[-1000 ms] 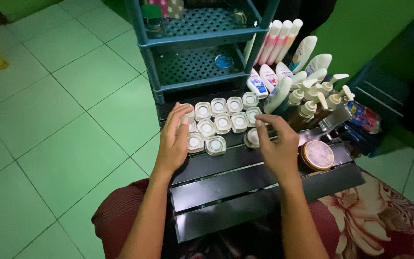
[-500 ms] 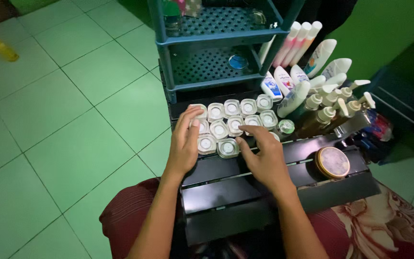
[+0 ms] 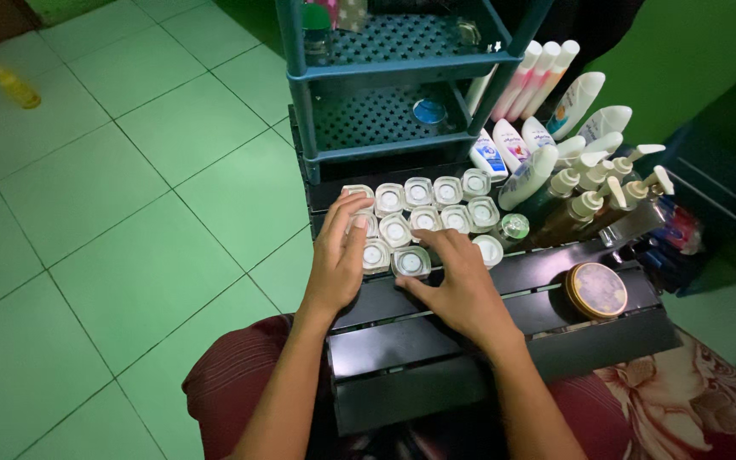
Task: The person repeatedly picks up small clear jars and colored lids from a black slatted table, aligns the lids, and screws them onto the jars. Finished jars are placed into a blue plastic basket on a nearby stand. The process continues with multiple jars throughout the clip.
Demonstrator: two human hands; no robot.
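While we bunch the little clear jars [image 3: 423, 213] on the black slatted rack [image 3: 555, 332], our left hand [image 3: 340, 260] and right hand [image 3: 462, 285] lie open, fingers flat on them. Next we should nudge gently.

Single head camera, looking steeply down, close over black slatted rack [image 3: 487, 341] and green floor [image 3: 129, 213].

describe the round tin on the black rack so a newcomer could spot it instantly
Start at the black slatted rack across the person's lap, below the teal perforated plastic shelf unit. Go right of the right hand, past the cluster of small clear square lidded jars. The flat round tin with a mottled beige lid lies alone there: wider and flatter than the jars.
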